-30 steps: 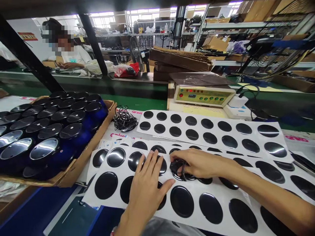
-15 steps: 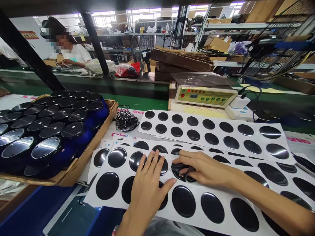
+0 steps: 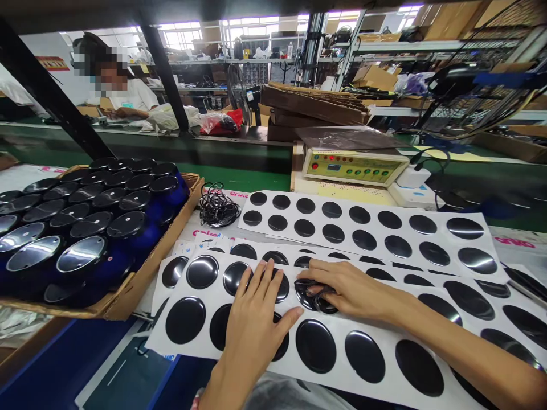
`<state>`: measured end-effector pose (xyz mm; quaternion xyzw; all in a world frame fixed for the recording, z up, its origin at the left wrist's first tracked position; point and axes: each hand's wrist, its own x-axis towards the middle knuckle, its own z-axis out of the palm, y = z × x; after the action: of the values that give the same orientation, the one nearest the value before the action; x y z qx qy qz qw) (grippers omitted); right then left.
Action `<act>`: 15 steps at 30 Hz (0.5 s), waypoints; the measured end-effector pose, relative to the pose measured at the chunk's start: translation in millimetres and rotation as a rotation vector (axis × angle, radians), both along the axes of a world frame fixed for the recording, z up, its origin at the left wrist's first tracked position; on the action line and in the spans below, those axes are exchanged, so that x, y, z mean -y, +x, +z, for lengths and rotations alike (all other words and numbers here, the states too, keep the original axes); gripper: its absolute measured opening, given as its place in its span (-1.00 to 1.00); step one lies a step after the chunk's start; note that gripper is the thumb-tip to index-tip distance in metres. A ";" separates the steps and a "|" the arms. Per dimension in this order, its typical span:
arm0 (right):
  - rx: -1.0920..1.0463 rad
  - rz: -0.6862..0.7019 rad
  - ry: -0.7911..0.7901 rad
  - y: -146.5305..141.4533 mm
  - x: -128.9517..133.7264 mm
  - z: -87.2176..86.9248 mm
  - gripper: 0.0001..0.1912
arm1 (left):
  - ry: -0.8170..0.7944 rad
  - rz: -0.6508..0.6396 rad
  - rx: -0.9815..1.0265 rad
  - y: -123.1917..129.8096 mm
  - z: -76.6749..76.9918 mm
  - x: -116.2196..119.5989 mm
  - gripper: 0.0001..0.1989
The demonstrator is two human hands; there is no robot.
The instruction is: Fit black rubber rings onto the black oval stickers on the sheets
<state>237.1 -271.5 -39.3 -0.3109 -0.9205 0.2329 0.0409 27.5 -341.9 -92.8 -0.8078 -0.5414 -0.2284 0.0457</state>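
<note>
My left hand (image 3: 255, 319) lies flat, fingers spread, on a white sheet (image 3: 179, 293) of round glossy black stickers, covering some of them. My right hand (image 3: 342, 287) is curled over the same sheet, just right of the left thumb. Between its fingers is a bunch of thin black rings (image 3: 321, 300), partly hidden by the fingers. Under them lies a black sticker in the upper row. Large black stickers (image 3: 315, 346) show uncovered in the lower row. More sticker sheets lie beneath and behind, including a sheet (image 3: 431, 225) with two rows of black ovals.
A tangle of thin black loops (image 3: 219, 206) sits behind the sheets. At left, a cardboard tray (image 3: 171, 228) holds many blue, black-topped round parts (image 3: 81, 254). A control box (image 3: 354, 166) with buttons stands at the back. Across the bench a person (image 3: 128, 94) sits working.
My right hand shifts very slightly left over the sheet, the black rings still in its fingers. My left hand stays flat. The whole view moves a little.
</note>
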 end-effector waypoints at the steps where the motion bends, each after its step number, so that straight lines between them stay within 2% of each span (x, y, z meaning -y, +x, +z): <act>1: -0.018 -0.003 -0.006 0.7 -0.5 -1.4 -0.69 | -0.005 -0.003 0.001 0.0 0.1 -0.2 -0.46; 6: -0.044 -0.005 -0.003 -1.0 -0.7 -5.1 -0.80 | -0.014 -0.013 0.022 -0.5 -0.7 -0.6 -0.46; 10: -0.023 -0.057 -0.105 3.3 4.1 5.3 -0.86 | -0.027 -0.001 0.038 0.0 -0.5 0.2 -0.47; 13: -0.068 -0.143 -0.224 37.0 11.7 18.2 -0.84 | -0.038 0.000 0.026 0.3 0.5 0.8 -0.45; 15: -0.168 -0.323 -0.218 72.5 19.2 25.3 -0.87 | -0.040 -0.003 0.012 0.3 0.6 1.3 -0.44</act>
<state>309.6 -290.6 -14.0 -0.4367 -0.8213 0.3467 0.1203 27.8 -343.2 -92.2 -0.8081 -0.5447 -0.2225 0.0260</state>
